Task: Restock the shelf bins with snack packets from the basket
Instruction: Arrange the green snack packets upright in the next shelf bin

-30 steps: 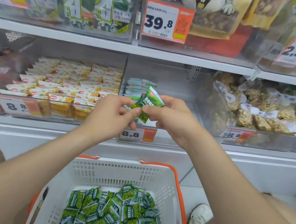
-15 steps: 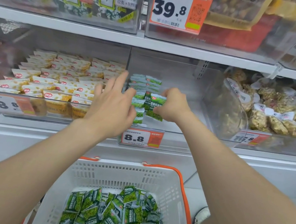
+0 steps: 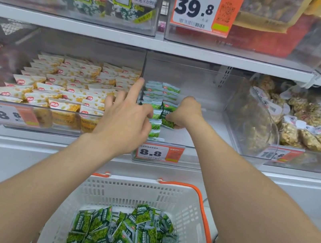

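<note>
One glossy green packet (image 3: 168,120) is pinched by the right hand (image 3: 187,113); the left hand (image 3: 125,122) is splayed wide above one basket (image 3: 135,184).

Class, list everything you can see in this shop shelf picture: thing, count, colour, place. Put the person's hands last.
basket: one, white with orange handles, bottom centre.
loose packets: many, green, in the basket.
middle bin: one, clear, lower shelf.
stacked packets: many, green, left side of the middle bin.
held packet: one, green, in the middle bin.
yellow packets: many, yellow and white, left bin.
brown snack bags: many, brown, right bin.
price tags: several, orange and white, bin fronts.
left hand: fingers spread, at the stacked packets.
right hand: grips the held packet.
</note>
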Tool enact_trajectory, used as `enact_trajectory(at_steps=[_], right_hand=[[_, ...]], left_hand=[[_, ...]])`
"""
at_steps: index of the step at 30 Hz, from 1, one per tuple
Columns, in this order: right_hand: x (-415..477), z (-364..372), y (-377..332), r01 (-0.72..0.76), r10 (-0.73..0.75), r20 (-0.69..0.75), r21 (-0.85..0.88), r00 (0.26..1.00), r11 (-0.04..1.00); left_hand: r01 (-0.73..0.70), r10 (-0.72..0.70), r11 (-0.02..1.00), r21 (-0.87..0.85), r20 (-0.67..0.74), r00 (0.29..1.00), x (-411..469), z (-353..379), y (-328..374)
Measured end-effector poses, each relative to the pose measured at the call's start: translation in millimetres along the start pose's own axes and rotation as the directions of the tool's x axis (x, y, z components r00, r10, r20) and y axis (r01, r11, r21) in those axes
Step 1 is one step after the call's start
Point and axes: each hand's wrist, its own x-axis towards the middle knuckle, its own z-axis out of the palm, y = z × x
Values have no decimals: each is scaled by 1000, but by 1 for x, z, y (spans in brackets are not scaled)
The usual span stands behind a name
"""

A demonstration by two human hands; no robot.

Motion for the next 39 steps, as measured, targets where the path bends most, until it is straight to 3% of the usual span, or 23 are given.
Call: enact_trajectory(at_steps=[3,11,15,20,25,29,32,35,37,39], right_hand=[[2,-2,-2,-50,41,108,86,993,995],[9,-2,-3,107,-113,-58,-96,992,990],[5,3,3,46,-46,-42,-1,998,999],[-1,-5,4,-159,137,139,166,981,973],[-7,-12,10,-143,75,308,204,948,969],[-22,-24,20,-28,-12,322,119,947,992],[-51,-37,19,194,-191,85,-28,978,981],[-95,-46,18,389,-403,-105,-131,909,912],[-129,-48,21,459,-479,-124,-156,869,874],[-162,-47,29,505,-525,-80,-185,847,843]], left_hand=[[15,-15,1000,-21,7,1000,0,-1,2],[28,-28,998,-60,11,1000,0,0,3],[27,-27,997,-67,14,1000,0,0,3],[31,-30,997,-65,17,999,0,-1,4],[33,-31,998,-61,37,999,-1,-2,3],[26,-13,987,-158,84,996,1,-5,0],[33,-23,977,-210,52,998,-2,-11,1],[-141,108,971,-195,-173,979,-15,-20,6],[-308,249,933,-184,-288,925,-25,-29,9],[-392,321,886,-249,-281,904,-38,-36,15]])
